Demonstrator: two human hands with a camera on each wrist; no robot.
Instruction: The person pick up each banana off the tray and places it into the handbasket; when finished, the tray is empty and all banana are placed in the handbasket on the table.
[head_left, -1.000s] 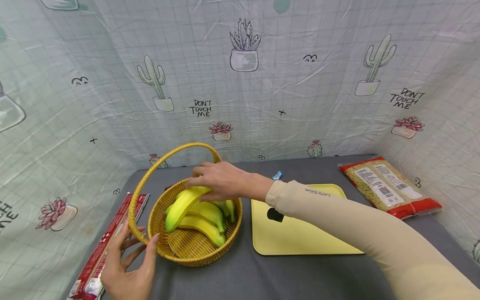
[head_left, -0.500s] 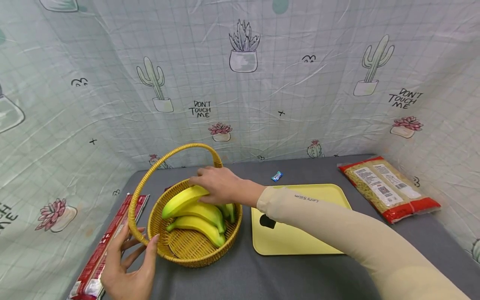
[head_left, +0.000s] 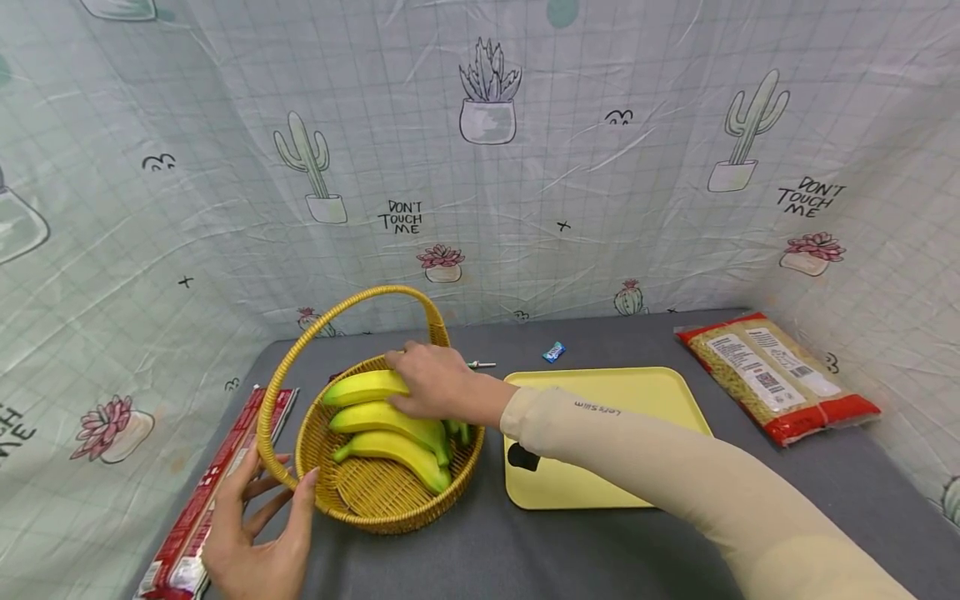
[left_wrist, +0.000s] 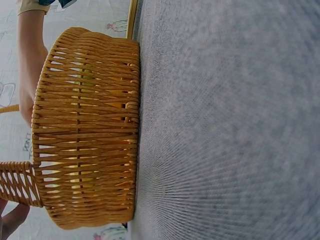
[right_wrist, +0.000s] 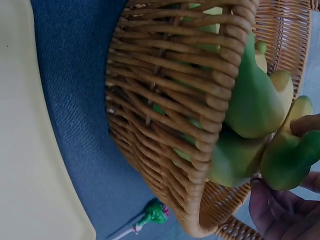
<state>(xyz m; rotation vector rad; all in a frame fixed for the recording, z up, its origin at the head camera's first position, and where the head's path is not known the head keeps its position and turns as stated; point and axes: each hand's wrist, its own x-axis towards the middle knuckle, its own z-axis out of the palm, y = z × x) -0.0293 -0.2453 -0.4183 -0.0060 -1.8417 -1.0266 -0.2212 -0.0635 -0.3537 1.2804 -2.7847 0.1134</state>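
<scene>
A round wicker basket (head_left: 397,525) stands on the grey cloth with several bananas in it. My left hand (head_left: 258,533) grips the foot of its arched handle (head_left: 267,408), thumb at the rim. Over the far part of the basket, my right hand (head_left: 431,379) holds the rearmost banana (head_left: 363,387) by its right end. Two more, a middle banana (head_left: 390,421) and a front banana (head_left: 397,452), lie side by side before it. In the right wrist view, finger and thumb are around a green-tipped banana (right_wrist: 287,162); other green ends crowd against the basket wall.
Right of the basket lies a yellow tray (head_left: 607,487), partly under my right forearm. A lollipop (right_wrist: 152,214) and a small blue wrapped candy (head_left: 554,352) lie behind. Long red packets (head_left: 217,483) flank the left side; a red-ended pasta bag (head_left: 780,375) lies far right.
The rearmost banana has gone from a steep tilt to lying nearly level beside the others, moved back by my right hand. My left hand stays on the handle.
</scene>
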